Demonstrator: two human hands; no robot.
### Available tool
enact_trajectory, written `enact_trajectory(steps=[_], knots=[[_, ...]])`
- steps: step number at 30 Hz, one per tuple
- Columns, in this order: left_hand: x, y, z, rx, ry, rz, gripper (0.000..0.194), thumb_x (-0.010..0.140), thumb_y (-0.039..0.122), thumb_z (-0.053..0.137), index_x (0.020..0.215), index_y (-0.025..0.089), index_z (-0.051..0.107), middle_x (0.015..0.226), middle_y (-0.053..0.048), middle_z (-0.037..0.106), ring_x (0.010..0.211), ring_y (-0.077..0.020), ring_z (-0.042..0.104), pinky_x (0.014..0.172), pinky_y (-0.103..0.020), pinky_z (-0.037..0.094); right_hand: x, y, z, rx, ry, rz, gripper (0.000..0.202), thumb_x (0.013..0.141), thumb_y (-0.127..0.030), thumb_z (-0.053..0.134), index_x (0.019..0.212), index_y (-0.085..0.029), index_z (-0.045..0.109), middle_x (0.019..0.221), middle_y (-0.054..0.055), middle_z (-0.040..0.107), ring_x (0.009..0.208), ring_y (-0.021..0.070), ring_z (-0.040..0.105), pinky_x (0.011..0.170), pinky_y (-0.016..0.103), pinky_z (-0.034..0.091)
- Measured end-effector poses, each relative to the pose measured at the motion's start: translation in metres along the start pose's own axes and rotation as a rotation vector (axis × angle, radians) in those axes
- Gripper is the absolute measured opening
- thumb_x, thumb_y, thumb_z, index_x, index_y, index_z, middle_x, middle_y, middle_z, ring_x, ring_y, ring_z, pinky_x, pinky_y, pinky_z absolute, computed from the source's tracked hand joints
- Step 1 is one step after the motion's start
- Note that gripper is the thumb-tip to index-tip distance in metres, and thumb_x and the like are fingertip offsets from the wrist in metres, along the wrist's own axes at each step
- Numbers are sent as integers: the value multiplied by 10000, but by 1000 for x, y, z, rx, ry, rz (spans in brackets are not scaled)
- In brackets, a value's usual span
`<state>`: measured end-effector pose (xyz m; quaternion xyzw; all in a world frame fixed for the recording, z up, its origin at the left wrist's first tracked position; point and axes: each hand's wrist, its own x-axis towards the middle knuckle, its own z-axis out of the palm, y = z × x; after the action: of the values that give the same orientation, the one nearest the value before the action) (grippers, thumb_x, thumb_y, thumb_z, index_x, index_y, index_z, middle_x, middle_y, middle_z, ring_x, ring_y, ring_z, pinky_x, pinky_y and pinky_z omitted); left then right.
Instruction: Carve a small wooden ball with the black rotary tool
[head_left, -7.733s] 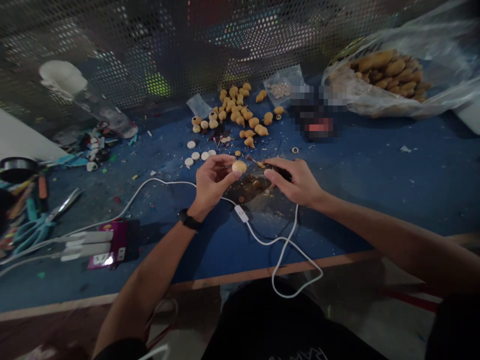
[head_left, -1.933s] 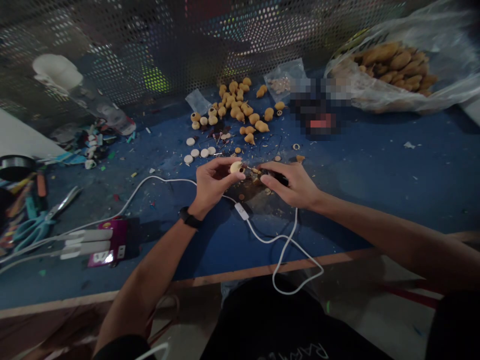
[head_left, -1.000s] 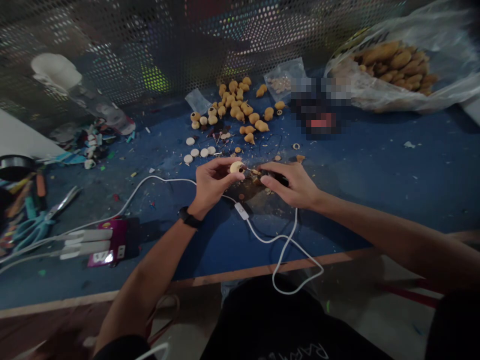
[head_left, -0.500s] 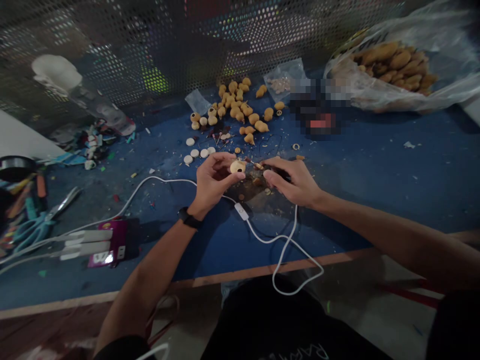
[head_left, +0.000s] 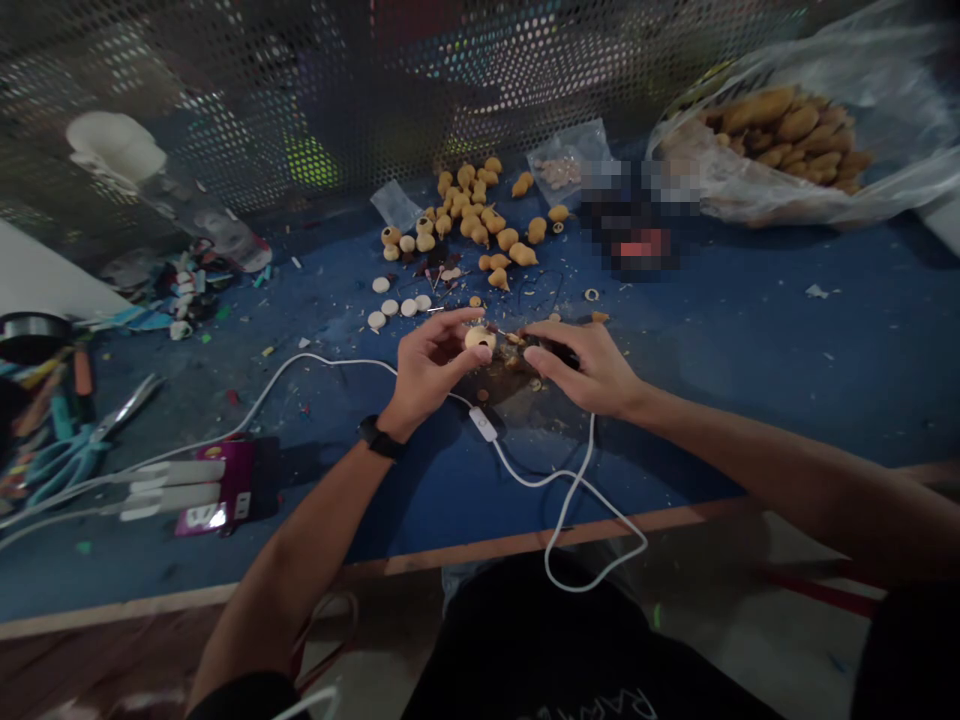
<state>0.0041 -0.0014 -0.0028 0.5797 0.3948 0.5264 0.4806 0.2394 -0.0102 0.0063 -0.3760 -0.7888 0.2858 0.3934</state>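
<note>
L hand [head_left: 426, 366]: grip holding pale gourd [head_left: 475, 337]; R hand [head_left: 597, 368]: grip round dark tool [head_left: 562, 352], just beside gourd

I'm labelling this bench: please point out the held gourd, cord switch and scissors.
Held gourd [head_left: 475, 338], head view: pale shell.
Cord switch [head_left: 483, 425], head view: white casing.
Scissors [head_left: 100, 430], head view: near the pivot.

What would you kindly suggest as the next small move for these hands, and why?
I would probably turn the pale gourd slightly in the left hand, bringing its dark hole towards the tool in the right hand: the hole seems to face the wearer, while the tool points in from the right. Whether tool and gourd touch is too small to tell.
</note>
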Motion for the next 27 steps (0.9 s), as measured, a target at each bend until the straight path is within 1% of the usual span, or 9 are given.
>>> enact_trajectory(steps=[3,5,10,16,22,27], knots=[[0,0,0,-20,14,-9,436,655,417,992,982,214,786,883,-32,821,771,-159,763,749,-298,636,0,0,0,-14,2,-16,326,1041,-420,561,1113,-173,762,837,32,776,688,162,665,696,294,509],[0,1,1,-8,21,-1,411,664,430,988,943,202,791,927,-54,833,807,-174,784,772,-310,646,0,0,0,-22,6,-32,328,1041,-415,560,1106,-169,767,845,34,775,695,162,671,705,292,513],[0,1,1,-10,32,13,389,705,438,970,991,216,829,962,-63,847,793,-173,801,784,-332,676,0,0,0,-20,5,-40,333,1044,-406,561,1124,-158,768,833,35,767,686,159,665,704,294,518],[0,1,1,-20,71,11,375,676,407,987,985,242,852,930,-46,855,766,-162,802,744,-310,689,0,2,0,-25,-7,-31,345,1046,-415,560,1139,-158,771,850,41,774,707,163,676,713,292,524],[0,2,1,11,89,12,374,674,412,984,981,241,854,925,-47,856,778,-175,809,778,-341,704,-1,1,1,-11,-7,-17,357,1051,-442,549,1136,-173,767,857,39,783,714,168,679,702,294,530],[1,3,1,4,103,18,373,656,403,994,964,245,856,913,-43,855,735,-168,801,764,-340,702,-1,0,0,-23,-17,-24,361,1050,-452,554,1132,-171,765,857,40,788,715,171,693,699,292,526]])
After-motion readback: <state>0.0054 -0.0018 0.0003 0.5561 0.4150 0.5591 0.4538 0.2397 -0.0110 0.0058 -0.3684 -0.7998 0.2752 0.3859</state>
